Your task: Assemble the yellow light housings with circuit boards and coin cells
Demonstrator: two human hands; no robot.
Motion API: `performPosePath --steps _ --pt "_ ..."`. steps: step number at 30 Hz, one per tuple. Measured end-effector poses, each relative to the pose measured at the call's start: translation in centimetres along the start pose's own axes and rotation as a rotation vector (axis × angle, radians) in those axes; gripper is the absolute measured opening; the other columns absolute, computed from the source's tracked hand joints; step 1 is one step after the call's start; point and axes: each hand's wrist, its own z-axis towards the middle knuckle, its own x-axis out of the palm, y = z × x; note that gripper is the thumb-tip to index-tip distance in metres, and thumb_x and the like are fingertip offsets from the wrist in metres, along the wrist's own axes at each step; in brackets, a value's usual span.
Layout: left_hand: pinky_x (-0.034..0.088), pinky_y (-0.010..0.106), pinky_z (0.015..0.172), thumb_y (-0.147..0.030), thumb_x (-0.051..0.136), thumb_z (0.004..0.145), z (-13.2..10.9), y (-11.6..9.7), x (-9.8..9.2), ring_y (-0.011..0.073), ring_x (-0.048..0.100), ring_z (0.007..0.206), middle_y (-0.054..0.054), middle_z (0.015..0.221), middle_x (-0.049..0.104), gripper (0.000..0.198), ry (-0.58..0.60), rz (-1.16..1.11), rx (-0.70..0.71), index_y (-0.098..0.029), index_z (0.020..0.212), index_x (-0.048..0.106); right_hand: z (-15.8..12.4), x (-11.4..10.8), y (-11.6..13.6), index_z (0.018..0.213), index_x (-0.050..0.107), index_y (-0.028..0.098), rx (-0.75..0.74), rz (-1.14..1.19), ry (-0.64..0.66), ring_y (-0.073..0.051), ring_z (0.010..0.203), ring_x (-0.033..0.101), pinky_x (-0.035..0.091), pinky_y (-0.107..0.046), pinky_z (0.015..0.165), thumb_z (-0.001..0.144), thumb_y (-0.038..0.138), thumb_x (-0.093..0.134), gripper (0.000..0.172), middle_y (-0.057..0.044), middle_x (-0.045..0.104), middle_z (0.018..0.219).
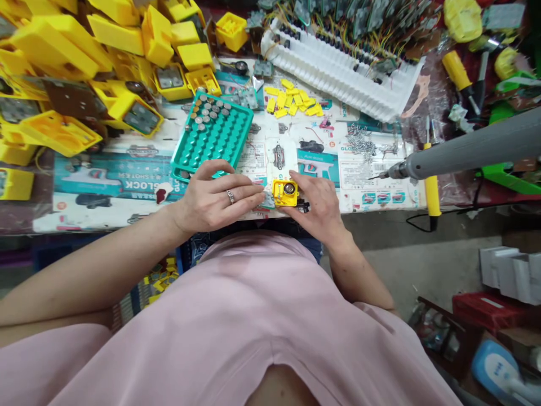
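Cluttered bench w/ teal plastic battery tray [211, 135] nearby: your right hand [318, 206] pinches the small yellow plastic housing [285, 193] steady, left hand [213, 197] fingers flat, holding nothing, pressing its edge.

We are reading "GLOCK", upside down, on the teal printed sheet [105, 179] at the frame's left centre. "GLO" is showing on another sheet [359, 148] right of centre. Smaller print is staying illegible.
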Motion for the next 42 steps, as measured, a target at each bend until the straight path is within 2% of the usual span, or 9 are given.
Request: performPosePath --steps 3,6,10,15,22,26,32,37,42 --pt "0.052 0.030 0.086 -0.024 0.054 0.094 0.3 0.0 -0.1 0.0105 0.074 0.082 -0.008 0.098 0.079 0.015 -0.161 0.066 0.107 -0.029 0.102 0.066 0.0 -0.1 0.1 0.141 0.050 0.025 0.032 0.006 0.039 -0.024 0.111 0.063 0.047 -0.043 0.098 0.090 0.056 0.061 0.060 -0.009 0.067 0.125" --pt "0.051 0.032 0.089 -0.021 0.055 0.094 0.6 0.0 0.0 0.0120 0.074 0.084 -0.007 0.101 0.079 0.013 -0.272 0.114 0.182 -0.027 0.101 0.063 0.2 -0.4 0.5 0.138 0.052 0.028 -0.007 0.010 -0.061 -0.026 0.118 0.060 0.047 -0.044 0.100 0.088 0.055 0.065 0.058 -0.010 0.063 0.131" --pt "0.047 0.034 0.098 -0.022 0.058 0.092 0.2 0.0 0.4 0.0126 0.074 0.090 -0.006 0.104 0.079 0.018 -0.226 0.079 0.115 -0.030 0.108 0.061 0.5 -0.8 1.4 0.123 0.062 0.035 -0.148 0.018 -0.228 -0.020 0.103 0.061 0.047 -0.039 0.094 0.087 0.041 0.071 0.037 -0.003 0.069 0.110" --pt "0.049 0.036 0.098 -0.026 0.056 0.094 -0.1 -0.1 0.7 0.0143 0.074 0.087 -0.004 0.103 0.079 0.016 -0.063 0.071 0.058 -0.030 0.107 0.065 0.2 -0.7 1.9 0.111 0.068 0.040 -0.182 0.000 -0.101 -0.020 0.097 0.059 0.042 -0.043 0.096 0.090 0.038 0.068 0.022 0.001 0.070 0.099" --pt "0.044 0.037 0.104 -0.017 0.060 0.091 0.9 -0.7 0.6 0.0140 0.073 0.088 -0.002 0.100 0.079 0.018 -0.272 0.034 0.172 -0.024 0.106 0.065 -0.1 0.1 2.0 0.104 0.070 0.039 -0.266 -0.053 -0.236 -0.016 0.088 0.060 0.040 -0.039 0.091 0.092 0.029 0.064 0.016 0.004 0.072 0.091" --pt "0.048 0.037 0.100 -0.019 0.057 0.094 0.9 -0.7 0.7 0.0116 0.073 0.085 -0.005 0.099 0.080 0.012 -0.299 0.079 0.178 -0.023 0.101 0.065 -0.4 0.4 1.8 0.112 0.068 0.041 -0.201 0.038 -0.180 -0.016 0.091 0.060 0.038 -0.040 0.092 0.093 0.032 0.064 0.022 0.003 0.072 0.094" --pt "0.050 0.043 0.102 -0.023 0.057 0.094 0.0 -0.6 0.7 0.0153 0.073 0.090 -0.002 0.106 0.079 0.019 -0.056 0.066 0.051 -0.029 0.108 0.068 -0.1 0.1 2.1 0.103 0.071 0.040 -0.250 -0.227 -0.291 -0.016 0.081 0.060 0.041 -0.039 0.088 0.091 0.035 0.065 0.014 0.004 0.072 0.087" --pt "0.046 0.040 0.106 -0.017 0.061 0.091 0.7 -0.8 0.4 0.0131 0.072 0.088 -0.004 0.099 0.080 0.014 -0.285 0.063 0.215 -0.023 0.102 0.067 0.7 -0.4 2.8 0.089 0.069 0.034 -0.370 -0.250 -0.361 -0.013 0.075 0.058 0.042 -0.035 0.082 0.088 0.028 0.068 0.006 0.007 0.071 0.080" --pt "0.045 0.039 0.106 -0.015 0.061 0.090 1.1 -0.9 0.2 0.0145 0.073 0.084 0.000 0.096 0.080 0.013 -0.289 0.040 0.208 -0.017 0.102 0.067 0.8 -0.7 2.3 0.097 0.067 0.033 -0.332 -0.175 -0.332 -0.013 0.079 0.059 0.044 -0.035 0.086 0.090 0.032 0.068 0.007 0.007 0.071 0.083"
